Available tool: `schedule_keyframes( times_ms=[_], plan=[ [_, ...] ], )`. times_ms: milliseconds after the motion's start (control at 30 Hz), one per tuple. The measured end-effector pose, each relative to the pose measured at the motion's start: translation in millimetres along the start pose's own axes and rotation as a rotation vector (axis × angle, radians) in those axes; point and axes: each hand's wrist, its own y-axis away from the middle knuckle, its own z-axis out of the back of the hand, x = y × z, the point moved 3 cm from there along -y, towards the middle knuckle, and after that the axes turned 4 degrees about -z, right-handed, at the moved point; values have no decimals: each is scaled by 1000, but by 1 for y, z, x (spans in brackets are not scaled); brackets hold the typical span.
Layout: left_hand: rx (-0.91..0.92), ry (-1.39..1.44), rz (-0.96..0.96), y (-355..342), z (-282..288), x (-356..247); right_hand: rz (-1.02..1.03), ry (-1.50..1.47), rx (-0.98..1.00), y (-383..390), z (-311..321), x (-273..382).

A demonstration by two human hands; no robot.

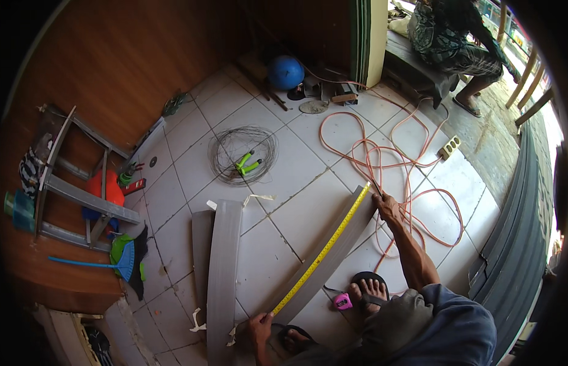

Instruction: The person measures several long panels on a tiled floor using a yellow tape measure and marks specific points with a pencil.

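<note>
A yellow measuring tape (323,251) lies stretched along a long grey panel strip (347,244) on the tiled floor. My left hand (258,332) is closed at the near end of the tape, by the panel's lower end. At the far end my right hand (389,207) is closed beside the tape's tip. A thin dark thing pokes out from its fingertips, too small to name. To the left lie another grey panel strip (224,262) and a darker one (202,250) partly under it, with pale torn strips at the ends. A pink tape measure case (342,301) rests by my sandalled foot.
Green-handled pliers (247,166) lie on a coil of thin wire (220,157). An orange cord (357,146) loops across the right floor to a power strip (450,147). A metal ladder (82,195) lies left; dark corrugated sheets (516,244) lie right. A person (455,49) sits outside the doorway.
</note>
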Motion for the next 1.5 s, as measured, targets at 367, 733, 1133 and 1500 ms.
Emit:
schedule_keyframes(
  times_ms=[367,733,1133,1500],
  plan=[
    [-216,140,-109,2,52,-34,-3,571,-113,16,33,92],
    [-39,-31,16,10,57,-18,-110,-439,-120,24,32,47],
    [97,122,92,31,60,-19,-214,-621,-67,49,32,-25],
    [-369,312,296,75,90,-29,26,-636,-33,57,-1,21]
  ],
)
